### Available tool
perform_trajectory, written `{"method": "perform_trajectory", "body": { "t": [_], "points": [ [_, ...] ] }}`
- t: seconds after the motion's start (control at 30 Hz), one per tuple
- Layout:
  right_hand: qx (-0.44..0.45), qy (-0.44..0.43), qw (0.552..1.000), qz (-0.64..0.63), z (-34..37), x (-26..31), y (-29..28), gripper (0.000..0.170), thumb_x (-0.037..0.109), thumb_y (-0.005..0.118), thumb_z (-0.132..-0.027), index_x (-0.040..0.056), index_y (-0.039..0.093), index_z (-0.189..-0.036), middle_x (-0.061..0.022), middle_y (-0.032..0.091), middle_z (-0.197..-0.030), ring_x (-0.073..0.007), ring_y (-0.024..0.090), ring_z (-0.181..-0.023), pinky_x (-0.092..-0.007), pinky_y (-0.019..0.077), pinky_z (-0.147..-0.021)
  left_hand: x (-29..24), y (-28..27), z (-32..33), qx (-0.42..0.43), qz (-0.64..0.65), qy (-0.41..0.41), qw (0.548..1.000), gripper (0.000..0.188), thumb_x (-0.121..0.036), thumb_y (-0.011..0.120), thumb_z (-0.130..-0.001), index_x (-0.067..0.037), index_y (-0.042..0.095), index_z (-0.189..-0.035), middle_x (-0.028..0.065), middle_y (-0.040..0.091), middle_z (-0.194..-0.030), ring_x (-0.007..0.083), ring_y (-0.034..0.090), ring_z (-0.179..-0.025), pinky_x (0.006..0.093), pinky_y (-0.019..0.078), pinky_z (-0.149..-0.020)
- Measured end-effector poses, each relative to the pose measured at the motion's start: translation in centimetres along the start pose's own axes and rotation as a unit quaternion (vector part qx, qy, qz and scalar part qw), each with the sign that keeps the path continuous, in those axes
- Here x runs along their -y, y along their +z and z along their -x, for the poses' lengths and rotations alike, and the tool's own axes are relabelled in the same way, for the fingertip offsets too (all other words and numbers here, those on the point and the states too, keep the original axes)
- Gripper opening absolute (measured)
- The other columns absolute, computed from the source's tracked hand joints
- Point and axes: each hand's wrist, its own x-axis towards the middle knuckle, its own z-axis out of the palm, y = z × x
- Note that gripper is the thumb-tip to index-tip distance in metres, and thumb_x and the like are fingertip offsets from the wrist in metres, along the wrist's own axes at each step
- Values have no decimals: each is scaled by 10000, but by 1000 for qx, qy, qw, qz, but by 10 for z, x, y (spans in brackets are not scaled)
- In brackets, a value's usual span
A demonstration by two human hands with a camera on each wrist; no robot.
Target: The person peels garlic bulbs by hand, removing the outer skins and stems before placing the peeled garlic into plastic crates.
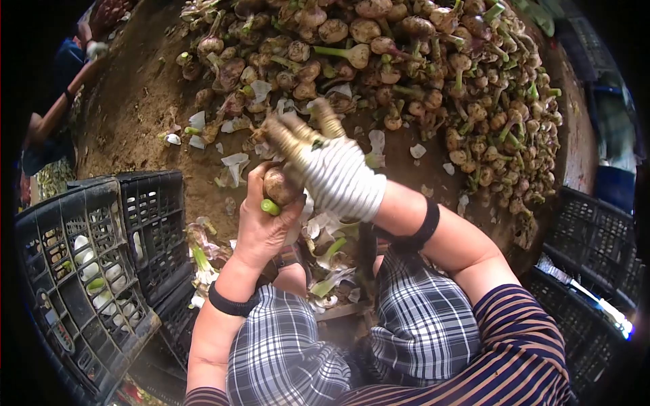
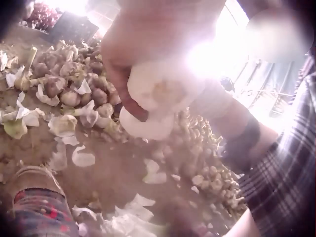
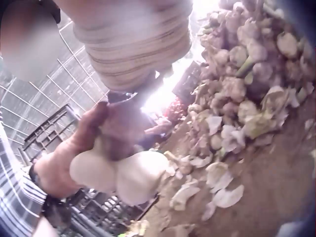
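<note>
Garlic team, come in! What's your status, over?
Left hand: gripping brown garlic bulb and white bulbs. Gloved right hand: alongside, fingers spread. Loose skins scattered about, seemingly not blocking. Over.

I'm seeing brown dirt ground [image 1: 128, 111] at upper left, black plastic crates [image 1: 159, 237] standing lower left and right, and white light [image 2: 205, 59] glaring upper right in my left-wrist view.

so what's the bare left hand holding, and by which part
The left hand grips by its sides a round brown bulb with a green stem, plus two smooth white bulbs; their hold is partly hidden.
</note>
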Motion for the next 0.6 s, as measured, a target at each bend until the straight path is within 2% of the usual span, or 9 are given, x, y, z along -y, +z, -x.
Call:
{"method": "perform_trajectory", "body": {
  "t": [0.07, 0.13, 0.17, 0.2, 0.27, 0.3, 0.4, 0.43, 0.6],
  "points": [
    [-110, 27, 993, 34, 2, -20, -6, 710, 110, 648, -722, 107, 341, -1363, -146, 570, -1188, -309, 528, -1140, -542, 217, -1045, 6, -2, 2, -5, 52, -18, 998, 621, -288, 737, -771, -56, 384, -1226, 82, 589, -1004, 150, 563, -886, 300, 464, -790],
    [-134, 51, 989, -19, 4, -32, -22, 734, 94, 679, -686, 150, 372, -1350, -119, 624, -1081, -312, 567, -1047, -501, 287, -1003, 6, -4, -2, -12, 76, -17, 997, 629, -306, 737, -771, -52, 386, -1226, 75, 577, -1030, 141, 550, -906, 293, 460, -803],
    [-124, 18, 987, -100, 3, -30, -30, 685, 119, 660, -700, 168, 402, -1333, -80, 649, -938, -298, 595, -922, -449, 392, -894, 2, -3, -3, -20, 82, -22, 996, 616, -274, 736, -775, -55, 387, -1232, 57, 587, -992, 129, 558, -873, 277, 465, -785],
    [-21, -5, 992, -122, 2, -29, -32, 682, 152, 660, -685, 175, 420, -1324, -46, 637, -838, -276, 603, -853, -395, 448, -765, 2, -2, -4, -19, 83, -20, 996, 616, -274, 736, -775, -55, 387, -1232, 57, 587, -992, 129, 558, -873, 277, 465, -785],
    [89, -71, 993, -12, 2, -14, -27, 725, 178, 679, -645, 201, 429, -1325, -34, 608, -779, -242, 601, -781, -366, 458, -688, 3, -2, -4, -5, 13, -43, 999, 545, -198, 725, -780, -50, 409, -1199, 45, 599, -941, 116, 565, -830, 265, 470, -760],
    [21, -141, 990, -11, 4, -13, -22, 783, 194, 696, -619, 199, 403, -1345, -26, 603, -792, -232, 586, -777, -363, 443, -692, -3, 2, -4, -5, 18, -79, 997, 463, -120, 698, -785, -40, 428, -1152, 50, 608, -901, 106, 571, -800, 261, 474, -732],
    [91, -122, 988, 30, 7, -14, -21, 827, 217, 698, -618, 171, 361, -1372, -18, 595, -805, -229, 572, -789, -365, 434, -709, 0, 0, 0, 11, 30, -44, 999, 415, -87, 685, -788, -38, 439, -1118, 56, 610, -916, 101, 569, -810, 257, 473, -722],
    [47, -138, 988, 45, 7, -16, -12, 705, 232, 648, -666, 145, 437, -1332, 19, 544, -720, -183, 547, -717, -324, 424, -671, 3, -1, 0, 7, 47, -63, 997, 411, -76, 682, -787, -41, 440, -1118, 55, 614, -923, 102, 569, -823, 253, 474, -716],
    [-2, -138, 990, 36, 5, -18, -13, 701, 237, 640, -662, 155, 442, -1330, 20, 548, -727, -175, 548, -717, -313, 424, -672, -5, -3, -4, -10, 94, -98, 991, 422, -75, 691, -777, -41, 448, -1121, 66, 616, -941, 110, 570, -834, 262, 476, -732]
  ]
}}
